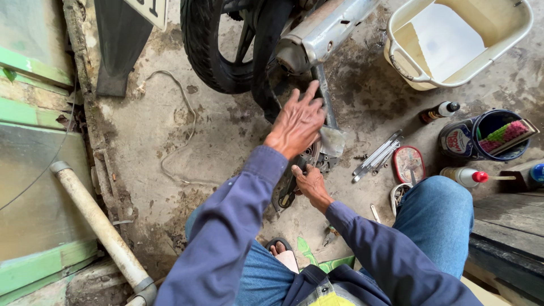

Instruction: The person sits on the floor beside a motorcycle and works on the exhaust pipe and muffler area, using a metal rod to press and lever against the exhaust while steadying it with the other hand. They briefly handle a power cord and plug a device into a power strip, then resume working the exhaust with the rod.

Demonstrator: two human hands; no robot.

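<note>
While wrenches [377, 154] lie nearby, hands [297, 122] work beneath the tyre [207, 48].

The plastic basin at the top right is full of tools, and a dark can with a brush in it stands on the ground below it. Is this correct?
Not quite. In the head view the cream plastic basin at the top right is empty; no tools lie in it. The rest holds: a dark can with a brush in it stands on the ground below it.

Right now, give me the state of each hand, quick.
Left hand: open, fingers spread, resting on the metal part by the motorcycle wheel.
Right hand: closed around a dark tool at the wheel hub; which tool cannot be told.
</note>
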